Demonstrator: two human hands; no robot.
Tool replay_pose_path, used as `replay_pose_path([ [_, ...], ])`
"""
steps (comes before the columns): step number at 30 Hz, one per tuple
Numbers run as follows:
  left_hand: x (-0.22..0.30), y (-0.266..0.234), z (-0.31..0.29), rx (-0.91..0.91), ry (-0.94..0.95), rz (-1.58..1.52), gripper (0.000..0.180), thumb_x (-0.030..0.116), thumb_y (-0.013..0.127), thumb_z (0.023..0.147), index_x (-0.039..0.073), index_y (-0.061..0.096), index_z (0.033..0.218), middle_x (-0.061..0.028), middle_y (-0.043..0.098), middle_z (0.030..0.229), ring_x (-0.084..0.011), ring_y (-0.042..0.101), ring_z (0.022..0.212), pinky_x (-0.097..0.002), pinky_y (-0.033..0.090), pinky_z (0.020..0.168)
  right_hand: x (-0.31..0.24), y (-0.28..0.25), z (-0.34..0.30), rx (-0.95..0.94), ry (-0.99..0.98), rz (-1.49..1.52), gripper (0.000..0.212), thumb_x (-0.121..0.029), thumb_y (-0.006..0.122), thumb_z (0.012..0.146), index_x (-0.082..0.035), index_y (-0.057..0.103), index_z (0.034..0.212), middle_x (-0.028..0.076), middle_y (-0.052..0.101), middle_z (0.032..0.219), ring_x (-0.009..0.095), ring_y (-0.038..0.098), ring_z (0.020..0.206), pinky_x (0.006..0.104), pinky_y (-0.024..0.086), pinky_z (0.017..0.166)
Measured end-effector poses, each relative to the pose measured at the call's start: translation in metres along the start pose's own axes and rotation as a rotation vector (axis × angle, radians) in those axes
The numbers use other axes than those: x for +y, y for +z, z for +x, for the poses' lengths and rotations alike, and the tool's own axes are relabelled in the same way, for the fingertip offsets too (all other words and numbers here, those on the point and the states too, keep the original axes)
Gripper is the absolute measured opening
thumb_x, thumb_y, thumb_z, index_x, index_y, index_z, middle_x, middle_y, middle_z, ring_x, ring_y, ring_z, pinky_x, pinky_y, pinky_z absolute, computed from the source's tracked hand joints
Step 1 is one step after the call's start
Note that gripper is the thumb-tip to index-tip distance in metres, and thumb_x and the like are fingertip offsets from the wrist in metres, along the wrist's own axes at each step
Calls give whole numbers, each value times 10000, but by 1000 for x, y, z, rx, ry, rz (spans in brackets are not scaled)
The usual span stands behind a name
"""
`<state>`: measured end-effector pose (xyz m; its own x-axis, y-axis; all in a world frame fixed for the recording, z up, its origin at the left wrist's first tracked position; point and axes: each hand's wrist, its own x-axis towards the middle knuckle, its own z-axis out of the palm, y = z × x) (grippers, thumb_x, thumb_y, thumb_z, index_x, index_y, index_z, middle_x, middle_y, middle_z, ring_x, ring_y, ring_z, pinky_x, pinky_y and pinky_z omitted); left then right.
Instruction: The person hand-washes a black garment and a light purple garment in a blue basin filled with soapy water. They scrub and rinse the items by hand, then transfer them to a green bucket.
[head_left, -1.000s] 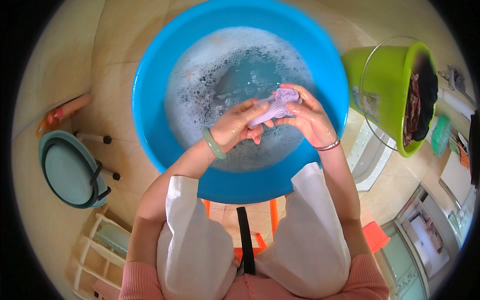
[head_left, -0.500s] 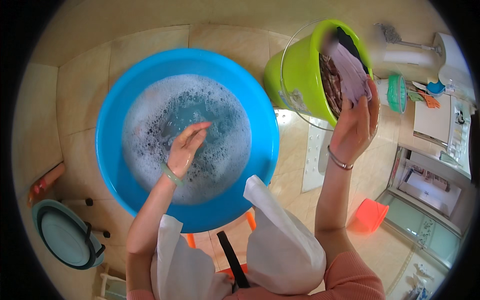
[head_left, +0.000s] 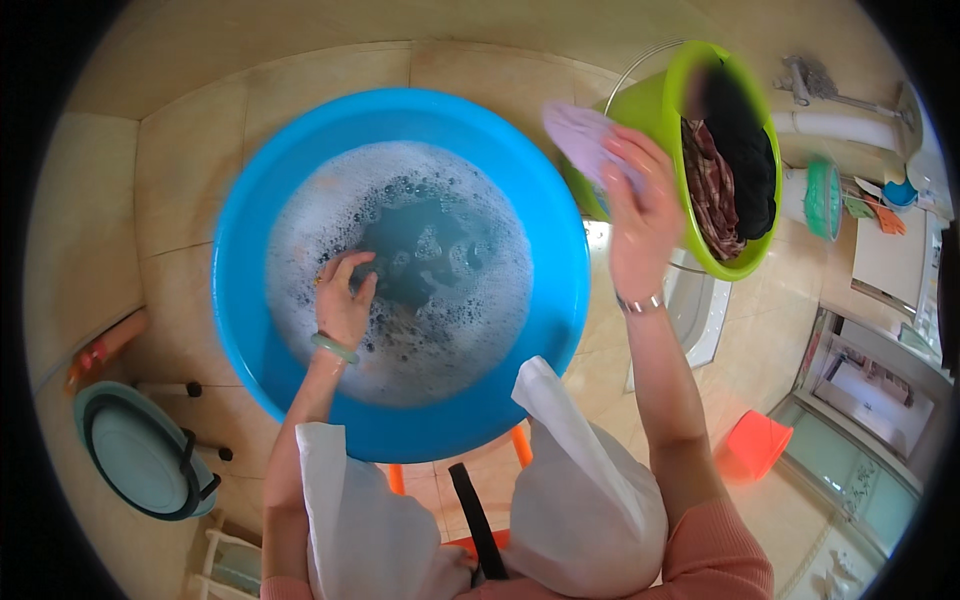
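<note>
A large blue basin (head_left: 232, 300) of foamy, greyish soapy water (head_left: 415, 245) stands in front of me. My left hand (head_left: 344, 303), a pale green bangle at its wrist, hovers over the foam near the basin's left side; its fingers are curved but apart, with nothing in them. On the right, my right hand (head_left: 643, 205) grips a small lilac cloth (head_left: 578, 138) between the basin and a lime-green bucket (head_left: 748, 264). Inside the tilted-looking bucket lie a black garment (head_left: 745, 155) and a brownish patterned garment (head_left: 708, 190). Part of the lilac cloth is hidden by my fingers.
Orange legs (head_left: 523, 446) show under the basin. A white floor fixture (head_left: 705, 320) lies below the bucket, with a red-orange container (head_left: 757, 443) nearer me. At left, a grey-green basin (head_left: 145, 460) sits near the wall. A white pipe (head_left: 840, 128) runs at far right.
My right hand has lifted the lilac cloth out of the green bucket and carried it left toward the basin. My left hand has shifted slightly left over the foam.
</note>
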<state>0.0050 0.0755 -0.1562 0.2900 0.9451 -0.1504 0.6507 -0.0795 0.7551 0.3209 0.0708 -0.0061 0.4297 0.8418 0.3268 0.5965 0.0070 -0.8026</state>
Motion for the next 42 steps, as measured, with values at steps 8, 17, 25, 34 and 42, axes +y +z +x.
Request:
replay_pose_path([
  [8,4,-2,-2,-73,-129,-88,258,49,662,802,106,632,1051,-123,599,1113,-339,550,1025,-399,446,884,162,101,79,-124,362,161,252,-24,587,824,-20,675,1060,144,642,1120,236,612,1032,305,472,888],
  [17,-5,-5,-3,-24,114,234,362,40,694,747,100,613,1094,-107,588,1116,-320,558,985,-404,446,862,212,118,99,-367,109,-75,212,-105,597,856,-117,709,1035,103,679,1086,218,626,1024,291,468,901],
  [25,-25,-2,-12,-277,-96,548,249,142,688,768,149,640,1012,-67,622,973,-295,581,940,-433,427,790,30,90,-4,-216,135,254,147,-105,575,890,-48,703,935,62,702,879,157,666,806,263,514,707],
  [34,-7,-5,-13,-78,-119,66,160,145,620,852,177,663,1002,-91,644,877,-310,617,703,-389,481,630,169,128,106,-557,471,-306,429,-369,642,835,-172,637,1216,146,656,1140,275,657,946,341,510,833],
  [42,26,-24,8,-236,-486,-707,335,123,522,951,152,544,1284,-100,645,1148,-183,686,819,-275,541,622,249,127,111,-752,546,-140,374,-232,594,897,-110,605,1251,148,605,1227,251,620,1031,330,494,913],
])
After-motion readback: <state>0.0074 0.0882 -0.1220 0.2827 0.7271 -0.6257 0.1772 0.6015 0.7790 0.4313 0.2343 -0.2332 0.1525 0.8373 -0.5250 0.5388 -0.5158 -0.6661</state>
